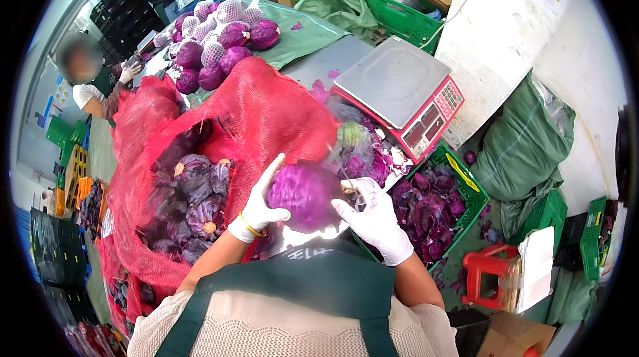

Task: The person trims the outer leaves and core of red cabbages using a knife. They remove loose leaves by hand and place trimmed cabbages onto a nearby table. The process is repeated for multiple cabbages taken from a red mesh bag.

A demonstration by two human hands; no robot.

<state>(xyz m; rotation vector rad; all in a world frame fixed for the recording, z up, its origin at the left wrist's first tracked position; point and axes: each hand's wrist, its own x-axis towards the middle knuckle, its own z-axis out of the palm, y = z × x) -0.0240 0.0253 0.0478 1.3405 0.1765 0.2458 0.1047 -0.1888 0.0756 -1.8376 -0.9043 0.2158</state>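
Note:
A peeled red cabbage [303,197], glossy purple, is held in front of my apron. My left hand [257,207], in a white glove with a yellow band at the wrist, grips its left side. At the cabbage's right side is my gloved right hand [377,219], its fingers closed around a small knife [360,202] with a thin blade, mostly hidden by the fingers. To the left, an open red mesh sack [279,112] holds several unpeeled, dull dark red cabbages [194,177] with pale cut stems. Purple leaf scraps [369,167] lie beyond my right hand.
A red digital scale [394,82] stands at the right. Below it, a green crate [467,232] holds loose cabbage leaves. Peeled cabbages [219,52], several in white foam nets, are piled at the back. A co-worker [95,77] stands at the left. A red stool [486,277] is lower right.

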